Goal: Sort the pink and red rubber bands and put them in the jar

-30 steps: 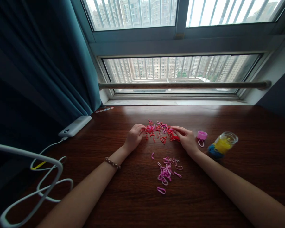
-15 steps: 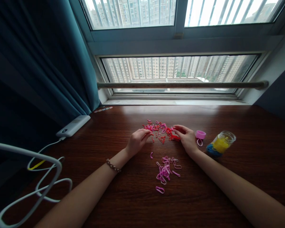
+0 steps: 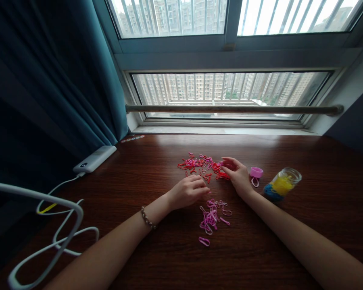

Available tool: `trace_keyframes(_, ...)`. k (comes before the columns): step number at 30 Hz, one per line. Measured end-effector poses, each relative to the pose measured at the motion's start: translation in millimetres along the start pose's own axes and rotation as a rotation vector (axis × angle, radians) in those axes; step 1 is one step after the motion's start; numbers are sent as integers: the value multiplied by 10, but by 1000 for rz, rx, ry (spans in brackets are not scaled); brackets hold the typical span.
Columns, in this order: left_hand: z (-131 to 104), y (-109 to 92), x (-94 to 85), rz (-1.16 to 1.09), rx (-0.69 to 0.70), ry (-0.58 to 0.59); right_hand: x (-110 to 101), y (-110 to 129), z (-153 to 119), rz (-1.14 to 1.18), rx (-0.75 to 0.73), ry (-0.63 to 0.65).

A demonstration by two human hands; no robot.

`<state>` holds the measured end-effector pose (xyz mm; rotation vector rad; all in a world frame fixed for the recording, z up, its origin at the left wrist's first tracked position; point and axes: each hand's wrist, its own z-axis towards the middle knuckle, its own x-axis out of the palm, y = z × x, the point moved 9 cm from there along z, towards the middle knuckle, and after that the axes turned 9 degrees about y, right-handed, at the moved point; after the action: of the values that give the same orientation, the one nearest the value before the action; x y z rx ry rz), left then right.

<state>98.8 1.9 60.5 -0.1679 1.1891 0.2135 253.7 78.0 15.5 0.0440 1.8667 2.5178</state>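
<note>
My left hand (image 3: pixel 189 191) is over the table just above a pile of pink rubber bands (image 3: pixel 210 217). Its fingers are pinched together, with a bit of pink showing at the tips. Farther back lies a mixed heap of red and pink rubber bands (image 3: pixel 192 163), spread loosely. At the right end of that heap, my right hand (image 3: pixel 236 173) has its thumb and fingers closed around a pink rubber band (image 3: pixel 220 163), red ones lying beneath. A single pink band (image 3: pixel 204 241) rests apart, nearer to me.
Right of my right hand are a pink lid (image 3: pixel 256 172) with a loop and a tilted glass jar (image 3: pixel 282 184) holding yellow and blue bands. On the left, a white power bank (image 3: pixel 94 159) and a looped white cable (image 3: pixel 75 213) lie by the curtain (image 3: pixel 109 100).
My left hand has moved from the left side of the red and pink heap, toward me and right, to the pink pile. My right hand has stayed nearly in place.
</note>
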Motion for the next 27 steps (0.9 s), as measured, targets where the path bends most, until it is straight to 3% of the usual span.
trace_keyframes(10,43,-240,52,-45,125,40,365,-37,-102,362,262,176)
trace_keyframes(12,30,-231,43,-41,116,40,414,33,-119,374,290,215)
trace_keyframes(14,-9,-165,19,-45,87,26,494,128,-143,313,325,333)
trace_keyframes(17,-106,78,-60,-18,-34,-56,719,242,-286,80,406,709)
trace_keyframes(19,-190,343,-110,37,-202,-122,836,299,-437,-137,415,953)
trace_keyframes(21,-287,633,-130,88,-409,-165,893,392,-535,-372,333,1069)
trace_keyframes(24,-430,985,-78,93,-670,-178,928,627,-635,-668,135,1049)
trace_keyframes(27,-501,1168,66,24,-782,-126,852,947,-734,-753,-71,841)
